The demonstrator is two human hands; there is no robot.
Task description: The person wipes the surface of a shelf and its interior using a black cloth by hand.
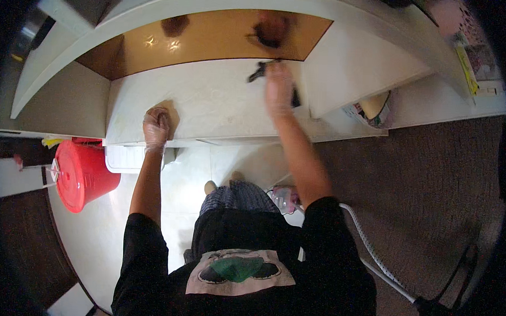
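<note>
My left hand (156, 127), in a clear plastic glove, rests near the front edge of a white shelf board (213, 102) with its fingers curled. Whether anything is inside those fingers cannot be seen. Farther back and to the right, my right hand (279, 90), blurred, is closed around a black handheld object (258, 71). Parts of that object stick out to the left of the fingers and to the right of the hand; its exact kind is unclear. Behind the board is a glossy brown back panel (215, 35), which shows dark reflections and spots of light.
A red lidded bucket (87, 175) stands at the left on the pale floor, beside a white plastic container (125, 158). At right is an open compartment with a bag-like item (374, 108). A pale hose (363, 233) runs along the right. A curved white frame edge (170, 11) spans the top.
</note>
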